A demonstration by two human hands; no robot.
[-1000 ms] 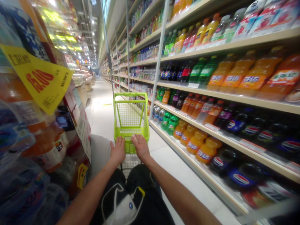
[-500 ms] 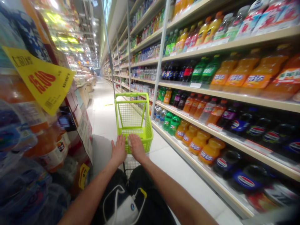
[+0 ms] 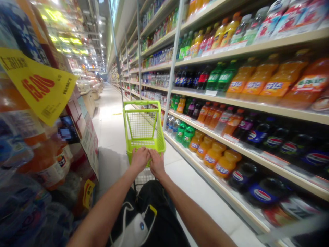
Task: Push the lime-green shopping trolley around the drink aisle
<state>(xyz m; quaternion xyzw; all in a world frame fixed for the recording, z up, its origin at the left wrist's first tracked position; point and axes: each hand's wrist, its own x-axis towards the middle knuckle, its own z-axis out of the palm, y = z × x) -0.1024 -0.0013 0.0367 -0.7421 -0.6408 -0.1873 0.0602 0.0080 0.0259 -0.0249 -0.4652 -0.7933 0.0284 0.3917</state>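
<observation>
My left hand [image 3: 140, 160] and my right hand [image 3: 156, 162] meet in front of the near side of a lime-green plastic shopping cart basket [image 3: 159, 139]. Both have bent fingers, with the fingertips pressed together. Whatever they might pinch between them is hidden or too small to name. The hands cover part of the basket's near wall, and I cannot tell whether they touch it. Inside, the visible basket floor is bare. Lower down, a white device with a cable [image 3: 133, 230] lies over my dark clothing.
Shelves [image 3: 244, 99] of bottled drinks run along the right, with orange soda bottles [image 3: 213, 154] and dark cola low down. At left stand stacked bottles [image 3: 46, 164] and a yellow price sign [image 3: 38, 87]. A pale tiled aisle [image 3: 108, 106] stretches ahead between them.
My hands were apart with fingers stretched out, something whitish at the right one; now they have come together with fingers curled. The view has shifted slightly.
</observation>
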